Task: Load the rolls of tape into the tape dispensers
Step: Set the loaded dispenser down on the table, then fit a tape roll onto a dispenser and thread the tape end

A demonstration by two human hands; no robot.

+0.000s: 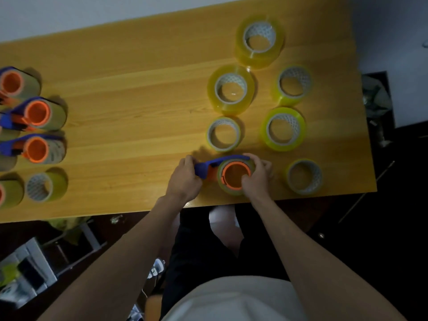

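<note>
Gripping the blue handle of a tape dispenser (228,170), the left hand (185,179) is curled tight around it near the front edge of the wooden surface (139,93). The right hand (256,176) has its fingers wrapped over a roll of tape (234,191) seated on the dispenser's orange hub, thumb at the hub's rim. Just right of that dispenser stands a thin loose roll (303,176). Beyond the dispenser lie five more yellowish rolls: a thin one (223,133) closest, a greener one (283,129) to its right, a thick one (231,89), another (294,85), and the tallest (259,40) farthest off. Far left of the held dispenser, three loaded dispensers (34,113) with blue frames and orange hubs line the surface's edge, with a lone roll (45,186) nearest the front and further rolls cut by the frame.
</note>
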